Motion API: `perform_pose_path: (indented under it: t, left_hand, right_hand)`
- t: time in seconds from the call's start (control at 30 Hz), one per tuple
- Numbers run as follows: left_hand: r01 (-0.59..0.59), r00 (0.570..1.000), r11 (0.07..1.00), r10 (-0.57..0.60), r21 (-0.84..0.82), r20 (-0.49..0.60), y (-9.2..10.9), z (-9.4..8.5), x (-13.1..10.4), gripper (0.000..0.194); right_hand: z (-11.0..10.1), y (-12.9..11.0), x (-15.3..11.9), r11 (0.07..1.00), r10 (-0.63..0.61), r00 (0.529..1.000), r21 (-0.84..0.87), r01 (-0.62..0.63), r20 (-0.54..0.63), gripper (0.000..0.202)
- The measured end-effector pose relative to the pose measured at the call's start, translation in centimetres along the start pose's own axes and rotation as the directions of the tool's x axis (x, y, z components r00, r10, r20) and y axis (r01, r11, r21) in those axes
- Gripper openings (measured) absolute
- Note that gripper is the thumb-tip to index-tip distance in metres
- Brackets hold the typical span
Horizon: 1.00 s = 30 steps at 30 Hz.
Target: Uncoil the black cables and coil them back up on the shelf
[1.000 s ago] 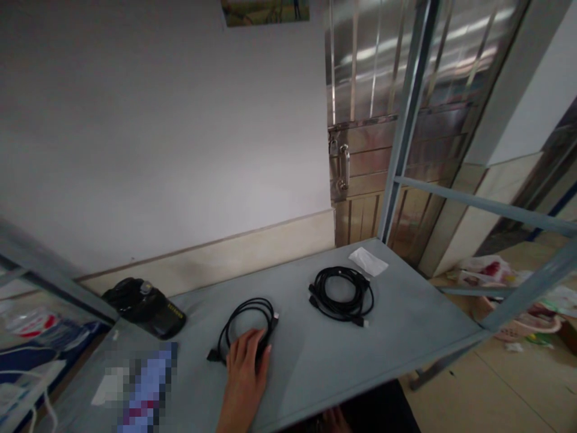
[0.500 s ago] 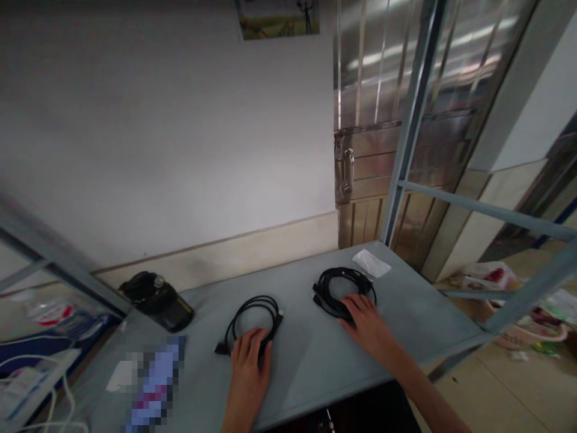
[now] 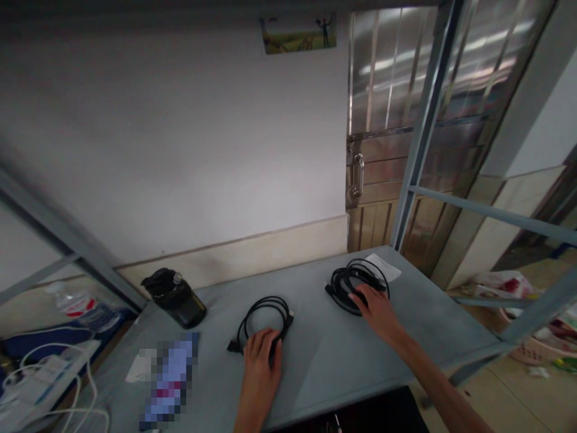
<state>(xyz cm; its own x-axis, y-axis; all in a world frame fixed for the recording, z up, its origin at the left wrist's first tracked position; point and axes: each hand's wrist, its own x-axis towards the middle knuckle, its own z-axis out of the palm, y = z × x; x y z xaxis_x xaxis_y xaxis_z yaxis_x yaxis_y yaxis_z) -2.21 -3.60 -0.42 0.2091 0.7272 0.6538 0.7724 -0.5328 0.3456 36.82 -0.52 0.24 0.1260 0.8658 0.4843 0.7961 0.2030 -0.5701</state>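
On the grey table, a coiled black cable (image 3: 267,299) lies near the middle, and my left hand (image 3: 262,355) has its fingers closed on the near part of that coil. A thicker bundle of black cables (image 3: 338,287) rests farther right. My right hand (image 3: 373,305) pinches a loop at the bundle's right side, and that loop is raised a little over the rest. Part of each grip is hidden behind the fingers.
A black bottle (image 3: 177,299) lies at the back left, with a blurred blue packet (image 3: 174,379) nearer. White paper (image 3: 387,266) is behind the bundle. White cords and a power strip (image 3: 54,376) are far left. Metal frame posts (image 3: 417,150) flank the table.
My right hand has shifted up on the bundle and now lifts a loop of cable. My left hand stays on its coil. The view has shifted slightly.
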Motion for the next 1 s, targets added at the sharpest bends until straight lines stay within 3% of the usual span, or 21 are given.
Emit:
perform_pose_path:
  t: [0.17, 0.4, 0.47, 0.57, 0.7, 0.8, 0.9, 1.0]
  left_hand:
    - [0.029, 1.000, 0.999, -0.029, -0.030, 0.007, 0.3, -0.2, 0.1, 0.021]
    - [0.060, 0.998, 0.995, -0.060, -0.077, -0.003, 0.2, -0.1, 0.0, 0.020]
    - [0.060, 0.998, 0.994, -0.062, -0.089, -0.019, 0.1, 0.1, -0.1, 0.020]
    - [0.066, 0.997, 0.992, -0.070, -0.108, -0.035, 0.2, 0.2, -0.2, 0.021]
    - [0.126, 0.992, 0.977, -0.129, -0.171, -0.004, 0.4, -0.6, 0.1, 0.025]
    - [0.201, 0.979, 0.938, -0.191, -0.282, 0.066, 1.0, -1.0, 0.2, 0.030]
    - [0.349, 0.937, 0.766, -0.278, -0.540, 0.211, 3.3, 0.2, -0.5, 0.054]
    - [0.387, 0.917, 0.407, -0.265, -0.827, 0.298, 8.1, 2.2, -2.0, 0.112]
  right_hand:
    - [-2.0, -0.4, 2.4, 0.969, 0.157, 0.984, 0.207, -0.137, -0.083, 0.044]
    - [-9.0, -3.7, 5.1, 0.843, 0.256, 0.959, 0.513, -0.159, -0.124, 0.052]
    - [-11.4, -5.8, 5.5, 0.776, 0.249, 0.956, 0.624, -0.099, -0.158, 0.049]
    - [-15.4, -10.2, 5.8, 0.675, 0.203, 0.931, 0.732, 0.091, -0.303, 0.039]
    - [-20.7, -16.9, 5.6, 0.558, 0.114, 0.839, 0.733, 0.389, -0.532, 0.026]
    - [-23.4, -20.7, 4.7, 0.498, 0.121, 0.801, 0.734, 0.462, -0.586, 0.018]
    - [-23.8, -22.5, 2.7, 0.482, 0.146, 0.832, 0.773, 0.412, -0.534, 0.013]
    - [-21.6, -22.8, -0.2, 0.494, 0.153, 0.899, 0.819, 0.291, -0.411, 0.015]
